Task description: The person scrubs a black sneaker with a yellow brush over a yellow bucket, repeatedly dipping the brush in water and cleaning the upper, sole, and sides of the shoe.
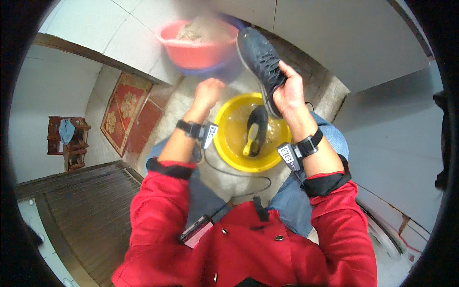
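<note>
My right hand (289, 89) grips a black lace-up shoe (259, 53) by its heel end, above the far right rim of a yellow plastic basin (223, 143). Cloudy water fills part of the basin. In it lies a second dark shoe (261, 116), with a yellow-handled brush (251, 138) on top. My left hand (209, 91) hovers beyond the basin's upper left rim, its fingers curled; nothing can be seen in it. Both wrists carry strapped devices with cables.
A pink basin (190, 55) with pale cloth in it stands beyond my left hand, with a blue basin (229, 70) around its base. A cable (233, 174) lies on the floor near my legs. Farther left are a patterned red mat (125, 107) and a small wooden rack (77, 150).
</note>
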The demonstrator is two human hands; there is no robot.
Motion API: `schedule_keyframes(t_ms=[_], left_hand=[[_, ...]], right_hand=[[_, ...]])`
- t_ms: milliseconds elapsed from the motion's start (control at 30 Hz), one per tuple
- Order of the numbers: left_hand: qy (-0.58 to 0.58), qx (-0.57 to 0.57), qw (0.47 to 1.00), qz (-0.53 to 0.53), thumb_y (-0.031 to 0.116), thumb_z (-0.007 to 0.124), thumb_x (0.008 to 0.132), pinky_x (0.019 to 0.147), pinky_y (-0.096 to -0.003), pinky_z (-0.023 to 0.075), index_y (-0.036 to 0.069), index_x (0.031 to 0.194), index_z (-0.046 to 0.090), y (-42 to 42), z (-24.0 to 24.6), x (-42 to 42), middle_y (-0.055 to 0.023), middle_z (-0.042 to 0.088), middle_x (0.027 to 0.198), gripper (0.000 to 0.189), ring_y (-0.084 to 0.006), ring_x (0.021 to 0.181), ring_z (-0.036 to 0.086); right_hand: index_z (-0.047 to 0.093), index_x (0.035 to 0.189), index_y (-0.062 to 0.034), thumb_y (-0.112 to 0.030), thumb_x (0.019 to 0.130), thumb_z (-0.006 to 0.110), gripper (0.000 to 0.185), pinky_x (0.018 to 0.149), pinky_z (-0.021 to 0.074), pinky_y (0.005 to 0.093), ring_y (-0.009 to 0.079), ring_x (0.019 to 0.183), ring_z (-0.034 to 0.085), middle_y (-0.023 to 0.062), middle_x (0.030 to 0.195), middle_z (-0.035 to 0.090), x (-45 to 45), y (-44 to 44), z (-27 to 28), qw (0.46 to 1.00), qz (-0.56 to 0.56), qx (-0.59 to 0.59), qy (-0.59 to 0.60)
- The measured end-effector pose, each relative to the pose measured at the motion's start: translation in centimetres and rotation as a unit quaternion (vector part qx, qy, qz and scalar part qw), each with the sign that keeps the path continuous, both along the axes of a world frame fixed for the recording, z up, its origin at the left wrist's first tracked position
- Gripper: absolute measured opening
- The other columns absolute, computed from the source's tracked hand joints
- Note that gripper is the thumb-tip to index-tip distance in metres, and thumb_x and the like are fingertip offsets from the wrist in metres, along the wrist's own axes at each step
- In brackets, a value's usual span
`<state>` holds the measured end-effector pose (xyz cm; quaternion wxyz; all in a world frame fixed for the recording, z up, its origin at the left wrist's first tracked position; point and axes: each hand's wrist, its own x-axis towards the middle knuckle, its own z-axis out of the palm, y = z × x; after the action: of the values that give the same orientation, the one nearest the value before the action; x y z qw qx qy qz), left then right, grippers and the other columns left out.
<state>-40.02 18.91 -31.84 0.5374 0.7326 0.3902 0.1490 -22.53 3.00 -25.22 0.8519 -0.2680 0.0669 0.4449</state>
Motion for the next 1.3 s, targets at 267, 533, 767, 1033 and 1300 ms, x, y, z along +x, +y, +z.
schedule_keyframes(t_ms=[267,533,767,1033,1300], left_hand=[[-0.246,-0.185,0.950,0.057,0.014,0.045,0.101,0.047,-0.0184,0.0336,0.006,0.116,0.053,-5.5,6.3,-0.2,0.0022,0.052,0.082,0.019,-0.0035,0.056,0.040],[-0.227,0.182,0.942,0.165,0.014,0.051,0.098,0.058,-0.0260,0.0469,0.003,0.120,0.053,-1.5,4.5,2.4,-0.0009,0.056,0.084,0.024,-0.0088,0.069,0.053],[0.058,0.282,0.938,0.192,0.039,0.055,0.093,0.076,-0.0496,0.0474,0.006,0.097,0.067,2.2,7.8,1.7,-0.0238,0.066,0.091,0.036,-0.0437,0.088,0.062],[-0.078,0.383,0.892,0.228,0.017,0.054,0.091,0.074,-0.0486,0.0461,0.004,0.094,0.066,3.8,7.6,0.8,-0.0202,0.062,0.087,0.018,-0.0415,0.083,0.059],[-0.121,0.511,0.851,0.008,0.011,0.060,0.084,0.083,-0.0429,0.0396,0.007,0.097,0.068,0.1,6.8,1.6,-0.0090,0.065,0.095,0.016,-0.0276,0.097,0.059]], right_hand=[[0.058,0.115,0.0059,-0.021,0.095,0.047,0.036,0.103,0.0437,0.0411,0.0298,0.109,0.061,0.0181,0.119,0.064,-3.0,0.9,-1.2,0.995,0.055,0.040,0.074],[0.057,0.119,0.0081,-0.014,0.094,0.050,0.035,0.100,0.0473,0.0383,0.0274,0.108,0.063,0.0170,0.119,0.064,-4.9,1.5,-1.4,0.993,0.108,0.030,0.024],[0.062,0.114,0.0055,-0.010,0.088,0.058,0.030,0.088,0.0512,0.0313,0.0207,0.096,0.066,0.0107,0.109,0.068,-6.2,0.9,-0.9,0.980,0.133,-0.029,-0.143],[0.067,0.100,-0.0002,-0.017,0.086,0.066,0.021,0.073,0.0484,0.0269,0.0113,0.080,0.060,0.0005,0.092,0.066,-6.9,-0.3,-0.3,0.892,0.167,-0.117,-0.404],[0.065,0.095,-0.0031,-0.018,0.085,0.069,0.018,0.064,0.0477,0.0248,0.0085,0.070,0.057,-0.0017,0.083,0.064,-7.7,-0.7,-0.3,0.878,0.177,-0.127,-0.425]])
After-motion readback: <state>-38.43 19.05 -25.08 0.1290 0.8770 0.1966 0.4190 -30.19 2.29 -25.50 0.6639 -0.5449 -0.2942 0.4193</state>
